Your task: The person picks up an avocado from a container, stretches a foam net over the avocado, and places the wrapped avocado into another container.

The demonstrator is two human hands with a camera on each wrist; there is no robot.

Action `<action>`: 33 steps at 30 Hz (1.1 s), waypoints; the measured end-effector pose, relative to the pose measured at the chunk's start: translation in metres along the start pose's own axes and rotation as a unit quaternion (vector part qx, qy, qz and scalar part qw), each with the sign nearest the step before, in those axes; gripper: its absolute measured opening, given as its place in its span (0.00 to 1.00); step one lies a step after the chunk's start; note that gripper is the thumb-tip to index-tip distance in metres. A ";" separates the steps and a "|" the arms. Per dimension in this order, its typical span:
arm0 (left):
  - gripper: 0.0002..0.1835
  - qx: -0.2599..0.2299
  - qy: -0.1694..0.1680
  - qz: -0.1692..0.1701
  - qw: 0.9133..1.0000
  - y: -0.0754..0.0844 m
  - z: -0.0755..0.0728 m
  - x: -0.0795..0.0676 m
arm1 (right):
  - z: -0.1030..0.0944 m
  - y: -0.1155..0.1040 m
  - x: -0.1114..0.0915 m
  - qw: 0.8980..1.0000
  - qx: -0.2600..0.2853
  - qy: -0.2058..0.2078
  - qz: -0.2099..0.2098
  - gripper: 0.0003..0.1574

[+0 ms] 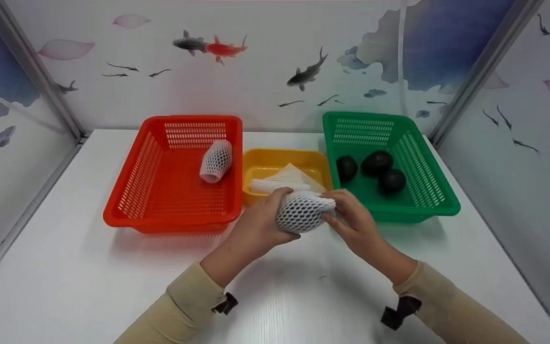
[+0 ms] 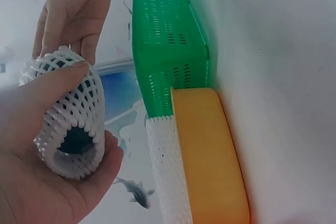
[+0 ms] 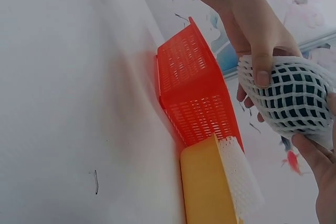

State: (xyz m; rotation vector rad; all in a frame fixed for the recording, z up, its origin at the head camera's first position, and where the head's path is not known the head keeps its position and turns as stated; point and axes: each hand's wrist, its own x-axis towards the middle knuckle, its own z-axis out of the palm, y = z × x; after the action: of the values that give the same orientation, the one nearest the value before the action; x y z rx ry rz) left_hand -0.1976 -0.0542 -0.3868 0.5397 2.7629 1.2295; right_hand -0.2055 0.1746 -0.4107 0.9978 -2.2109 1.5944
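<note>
In the head view, a dark avocado in a white foam net sleeve (image 1: 302,213) is held above the table, in front of the yellow tray. My left hand (image 1: 259,223) grips it round the side, thumb on top and fingers beneath. At the other end my right hand (image 1: 358,230) pinches the gathered edge of the net between thumb and fingers. Through the sleeve's open end in the left wrist view, the dark avocado (image 2: 76,141) shows. More flat foam nets (image 1: 282,181) lie in the yellow tray (image 1: 284,154), just behind my hands.
A red basket (image 1: 172,222) at left contains one netted avocado (image 1: 216,161). Several bare dark avocados (image 1: 392,181) lie in the green basket (image 1: 413,210) at right. The yellow tray stands between the baskets. Printed wall panels (image 1: 265,95) enclose the white table (image 1: 65,267).
</note>
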 end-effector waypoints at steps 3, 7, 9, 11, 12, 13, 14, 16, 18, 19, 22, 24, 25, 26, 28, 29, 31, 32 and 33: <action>0.46 -0.039 0.005 -0.007 0.999 -0.001 -0.002 0.000 | -0.002 0.000 0.001 1.000 0.008 0.007 -0.007 0.21; 0.43 -0.064 0.039 0.014 0.997 -0.002 -0.005 -0.002 | -0.005 0.002 0.002 0.999 0.032 0.014 -0.018 0.19; 0.42 -0.078 0.059 0.034 0.995 -0.003 -0.006 -0.004 | -0.006 0.003 0.002 0.999 0.035 0.021 -0.005 0.18; 0.42 -0.099 0.073 0.055 0.991 -0.002 -0.007 -0.005 | -0.007 0.003 0.002 0.999 0.032 0.023 0.019 0.21; 0.43 -0.112 0.080 0.065 0.988 -0.002 -0.007 -0.005 | -0.007 0.003 0.001 0.999 0.028 0.022 0.035 0.24; 0.44 -0.124 0.084 0.074 0.986 -0.002 -0.008 -0.005 | -0.007 0.003 0.001 0.998 0.025 0.020 0.049 0.27; 0.44 -0.139 0.087 0.082 0.983 -0.002 -0.008 -0.005 | -0.006 0.003 0.001 0.998 0.021 0.016 0.058 0.29; 0.46 -0.173 0.088 0.091 0.977 -0.001 -0.008 -0.005 | -0.005 0.003 0.000 0.997 0.014 0.006 0.070 0.33; 0.46 -0.211 0.084 0.088 0.970 0.000 -0.008 -0.005 | -0.003 0.003 -0.001 0.997 0.008 0.002 0.077 0.34; 0.45 -0.230 0.082 0.085 0.966 0.000 -0.008 -0.004 | -0.002 0.003 -0.001 0.997 0.007 0.000 0.078 0.34; 0.39 -0.271 0.078 0.071 0.957 0.001 -0.006 -0.003 | 0.001 0.001 -0.001 0.995 0.014 -0.002 0.098 0.36; 0.35 -0.284 0.078 0.059 0.954 0.003 -0.005 -0.003 | 0.003 -0.001 -0.001 0.992 0.029 -0.009 0.122 0.39; 0.33 -0.288 0.076 0.049 0.953 0.003 -0.004 -0.002 | 0.005 -0.002 -0.001 0.990 0.039 -0.012 0.135 0.40; 0.34 -0.292 0.071 0.034 0.953 0.004 -0.004 -0.002 | 0.006 -0.003 -0.001 0.988 0.050 -0.015 0.149 0.41; 0.35 -0.302 0.057 0.006 0.951 0.005 -0.003 0.000 | 0.009 -0.005 -0.001 0.983 0.064 -0.016 0.171 0.41; 0.36 -0.307 0.049 -0.006 0.950 0.005 -0.002 0.000 | 0.010 -0.006 -0.001 0.981 0.070 -0.015 0.180 0.41; 0.39 -0.329 0.030 -0.031 0.943 0.006 -0.001 0.002 | 0.012 -0.006 0.000 0.978 0.077 -0.011 0.192 0.41; 0.40 -0.336 0.023 -0.043 0.941 0.006 -0.001 0.002 | 0.013 -0.006 0.000 0.977 0.078 -0.011 0.196 0.40; 0.41 -0.343 0.017 -0.051 0.938 0.006 -0.001 0.003 | 0.013 -0.006 0.001 0.977 0.077 -0.011 0.198 0.41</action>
State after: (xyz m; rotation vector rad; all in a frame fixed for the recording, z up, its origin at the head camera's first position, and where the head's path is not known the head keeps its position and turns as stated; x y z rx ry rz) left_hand -0.1987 -0.0502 -0.3813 0.2968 2.1167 2.0279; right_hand -0.1992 0.1612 -0.4108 0.6338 -2.4478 1.9512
